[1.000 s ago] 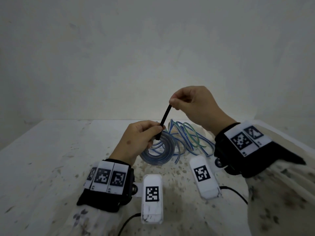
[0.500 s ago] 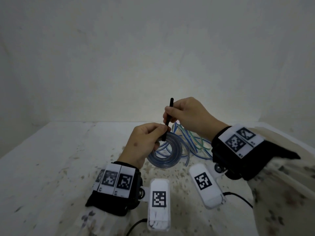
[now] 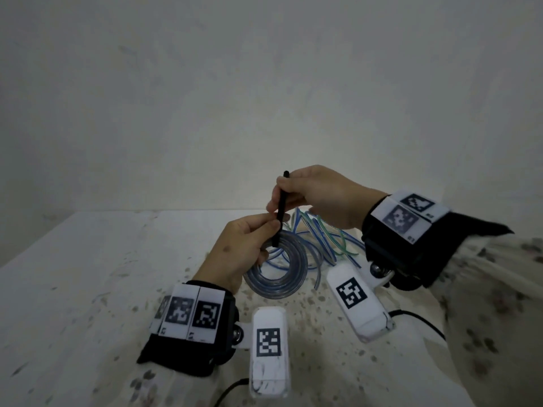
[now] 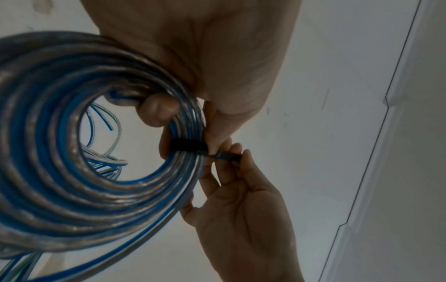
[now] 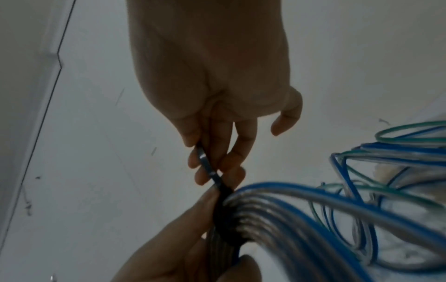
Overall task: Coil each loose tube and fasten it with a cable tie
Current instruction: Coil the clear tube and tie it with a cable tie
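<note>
coiled tube (image 3: 276, 271): clear-blue, held upright | cable tie (image 3: 281, 207): black, wrapped round coil

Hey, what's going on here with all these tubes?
A person is bundling tubing. Their left hand grips a coil of clear and blue tube above the table, while the right hand pinches the free end of a black cable tie that is wrapped round the coil. Whether the tie is locked cannot be seen. More loose blue and green tubes lie behind, uncoiled.

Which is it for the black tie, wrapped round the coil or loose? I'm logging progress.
Wrapped: the black tie bands the coil, its tail pinched by the right hand. Whether it is locked, cannot tell.
</note>
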